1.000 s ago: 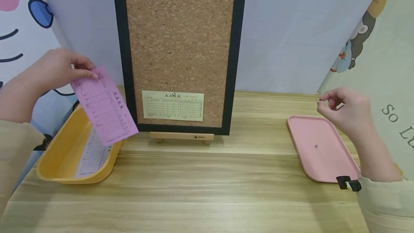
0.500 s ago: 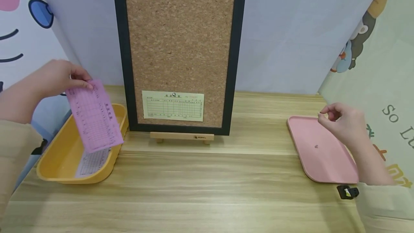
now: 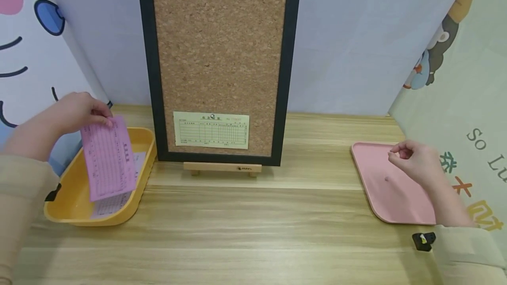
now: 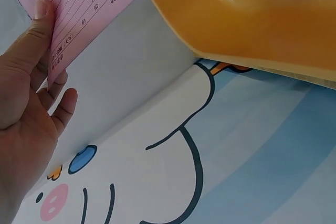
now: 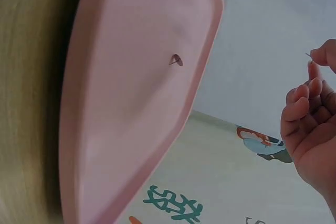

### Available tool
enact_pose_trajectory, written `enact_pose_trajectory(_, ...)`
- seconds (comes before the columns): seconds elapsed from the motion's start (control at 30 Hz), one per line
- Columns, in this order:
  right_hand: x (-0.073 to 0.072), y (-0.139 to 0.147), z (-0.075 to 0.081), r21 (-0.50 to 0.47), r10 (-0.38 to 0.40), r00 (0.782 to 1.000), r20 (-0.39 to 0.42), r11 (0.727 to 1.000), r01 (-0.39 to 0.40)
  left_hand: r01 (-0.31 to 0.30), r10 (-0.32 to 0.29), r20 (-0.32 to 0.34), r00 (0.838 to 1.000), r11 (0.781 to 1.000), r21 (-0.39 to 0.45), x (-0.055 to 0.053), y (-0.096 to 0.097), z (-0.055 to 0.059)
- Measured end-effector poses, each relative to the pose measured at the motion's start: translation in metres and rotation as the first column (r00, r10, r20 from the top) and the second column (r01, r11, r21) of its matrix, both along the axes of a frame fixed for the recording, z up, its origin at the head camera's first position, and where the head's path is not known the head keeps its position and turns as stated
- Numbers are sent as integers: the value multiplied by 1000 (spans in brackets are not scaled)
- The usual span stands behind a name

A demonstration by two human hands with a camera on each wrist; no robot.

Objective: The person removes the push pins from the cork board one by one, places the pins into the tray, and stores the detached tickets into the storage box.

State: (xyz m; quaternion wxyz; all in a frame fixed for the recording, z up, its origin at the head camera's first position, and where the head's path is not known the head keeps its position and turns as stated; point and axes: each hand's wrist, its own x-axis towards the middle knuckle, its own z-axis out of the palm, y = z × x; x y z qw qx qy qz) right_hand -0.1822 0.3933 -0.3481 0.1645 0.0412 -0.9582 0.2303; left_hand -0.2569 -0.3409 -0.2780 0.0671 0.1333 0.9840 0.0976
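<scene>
My left hand (image 3: 81,111) pinches a pink receipt slip (image 3: 108,159) by its upper end, thumb on the printed face. The slip hangs over the yellow bin (image 3: 73,188), where a white printed slip (image 3: 107,206) lies partly covered by it. My right hand (image 3: 416,162), above the pink tray (image 3: 372,179), pinches a thumbtack (image 5: 308,54) between thumb and forefinger; its thin point pokes out in the right wrist view. A second thumbtack (image 5: 176,60) lies on the tray, point showing. On the corkboard (image 3: 218,56) a pale yellow receipt slip (image 3: 211,133) hangs from a silver thumbtack.
The black-framed corkboard leans on a small wooden easel (image 3: 222,167) at the back of the wooden table (image 3: 245,232). A pale cloth wall (image 3: 348,47) stands behind it, with printed cartoon panels on both sides.
My left hand has moved down and slightly left, lowering the pink slip into line with the yellow bin. My right hand has come down closer to the tray, still pinching the thumbtack.
</scene>
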Motion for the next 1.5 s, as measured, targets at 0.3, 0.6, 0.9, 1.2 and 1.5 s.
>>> enact_pose_trajectory(0.3, -1, 16, -21, 7, -3, 995, 96, 1000, 3, 32, -32, 11, 999, 999, -24, 1, -4, -25)
enact_pose_trajectory(0.6, -1, 28, -33, 50, -4, 981, 195, 999, -6, 31, -33, 65, 997, 999, 23, 2, -3, -45)
enact_pose_trajectory(0.9, -8, 38, -43, 93, 27, 949, 314, 994, -59, 59, -61, 94, 994, 998, 23, 2, -4, -57)
enact_pose_trajectory(1.2, -10, 42, -49, 69, 73, 919, 386, 992, -108, 68, -69, 101, 993, 998, 14, 0, -4, -66)
enact_pose_trajectory(1.5, -12, 46, -56, 77, 76, 910, 407, 990, -117, 63, -63, 39, 997, 998, -4, 3, 3, -69)
